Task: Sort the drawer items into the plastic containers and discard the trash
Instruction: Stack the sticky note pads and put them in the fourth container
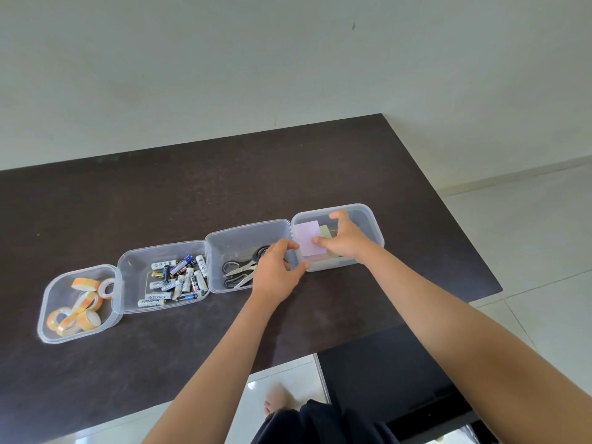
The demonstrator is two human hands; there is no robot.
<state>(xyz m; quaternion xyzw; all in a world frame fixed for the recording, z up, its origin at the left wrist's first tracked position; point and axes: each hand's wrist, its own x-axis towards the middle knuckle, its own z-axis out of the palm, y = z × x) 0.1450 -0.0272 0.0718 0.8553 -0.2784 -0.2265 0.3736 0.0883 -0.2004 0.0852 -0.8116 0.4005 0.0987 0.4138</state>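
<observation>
**Four containers in a row, both hands at the notes box**

We take the scissors container (pixel 246 233) as our landmark, third in a row of four clear plastic boxes on the dark table (pixel 192 193). Inside it we see scissors (pixel 238 270) with black handles, blades pointing toward the near wall. Touching its left wall stands the battery container (pixel 134 261), filled with loose batteries (pixel 179 280). Further left again, touching that one, is the tape container (pixel 48 302), which holds several rolls of orange-and-white tape (pixel 80 310).

Against the landmark's right wall sits the notes container (pixel 373 225). In it lies a lilac pad of sticky notes (pixel 308 237), with a yellowish-green pad (pixel 326 232) beside and partly under it.

Our left hand (pixel 277 272) rests at the near corner where the landmark meets the notes container, fingers curled loosely over the rims; we cannot tell whether it grips anything. Our right hand (pixel 341 240) reaches into the notes container, thumb pressed to the lilac pad's edge and fingers spread over the paper beneath, a half-closed pinch on the pads.
</observation>
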